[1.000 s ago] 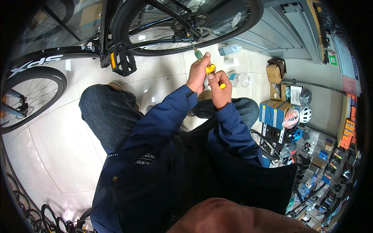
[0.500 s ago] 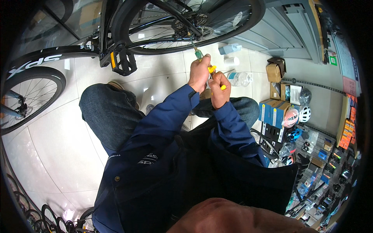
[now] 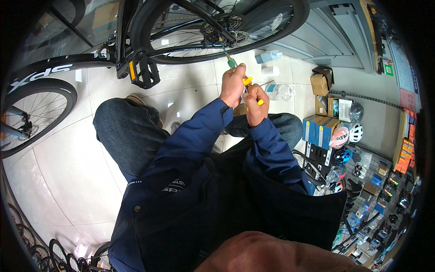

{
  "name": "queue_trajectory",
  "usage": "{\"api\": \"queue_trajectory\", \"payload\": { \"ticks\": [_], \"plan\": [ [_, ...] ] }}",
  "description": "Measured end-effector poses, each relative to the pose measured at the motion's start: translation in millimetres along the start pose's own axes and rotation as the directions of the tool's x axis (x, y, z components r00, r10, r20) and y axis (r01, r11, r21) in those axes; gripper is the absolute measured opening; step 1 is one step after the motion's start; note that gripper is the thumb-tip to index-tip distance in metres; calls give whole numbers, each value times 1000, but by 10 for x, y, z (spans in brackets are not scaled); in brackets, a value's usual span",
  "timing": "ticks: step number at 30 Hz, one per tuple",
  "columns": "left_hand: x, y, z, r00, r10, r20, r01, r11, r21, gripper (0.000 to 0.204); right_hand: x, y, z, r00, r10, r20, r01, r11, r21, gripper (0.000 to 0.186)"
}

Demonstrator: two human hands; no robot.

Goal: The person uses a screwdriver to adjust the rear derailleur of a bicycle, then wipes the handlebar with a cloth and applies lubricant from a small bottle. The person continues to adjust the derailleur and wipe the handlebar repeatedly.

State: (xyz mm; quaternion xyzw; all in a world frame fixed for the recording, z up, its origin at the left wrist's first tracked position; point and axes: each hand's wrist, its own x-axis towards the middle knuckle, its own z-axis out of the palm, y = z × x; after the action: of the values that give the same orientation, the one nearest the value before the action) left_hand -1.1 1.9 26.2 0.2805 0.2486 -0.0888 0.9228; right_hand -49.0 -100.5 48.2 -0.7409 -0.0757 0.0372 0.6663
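My left hand (image 3: 232,87) is closed around a tool with a clear green handle (image 3: 232,62). Its thin metal shaft points up at the hub of a black bicycle wheel (image 3: 152,36), by the brake disc (image 3: 239,39). A yellow part (image 3: 247,81) shows at the right edge of this hand. Close beside it, my right hand (image 3: 256,105) has its fingers curled round a slim yellow-ended tool (image 3: 260,102); most of it is hidden, so its exact kind is unclear. A thin metal piece shows between the two hands. The bicycle's black pedal (image 3: 145,72) is to the left.
Right of my hands, a clear plastic bottle (image 3: 280,92), a white cup-like roll (image 3: 270,71) and a bluish container (image 3: 268,56) rest on the tiled floor (image 3: 59,181). Blue boxes (image 3: 319,131) and helmets (image 3: 355,133) stand farther right. Another bicycle wheel (image 3: 38,115) is at the left.
Almost nothing differs. Both hands keep their hold and place, and my body has shifted very slightly.
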Motion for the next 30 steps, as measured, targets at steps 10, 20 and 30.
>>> {"api": "queue_trajectory", "payload": {
  "ticks": [10,20,30],
  "plan": [
    [-11,8,0,1000,-13,8,13,1000,-3,32,-4,5,-1,1000,-4,-2,4,1000,2,27],
    [-18,19,0,1000,-19,10,19,1000,10,33,5,41,-24,999,-42,-2,42,999,-2,26],
    [4,-10,-4,1000,-11,-7,11,1000,11,33,1,48,-22,1000,-31,-2,31,999,-7,26]
  ]
}}
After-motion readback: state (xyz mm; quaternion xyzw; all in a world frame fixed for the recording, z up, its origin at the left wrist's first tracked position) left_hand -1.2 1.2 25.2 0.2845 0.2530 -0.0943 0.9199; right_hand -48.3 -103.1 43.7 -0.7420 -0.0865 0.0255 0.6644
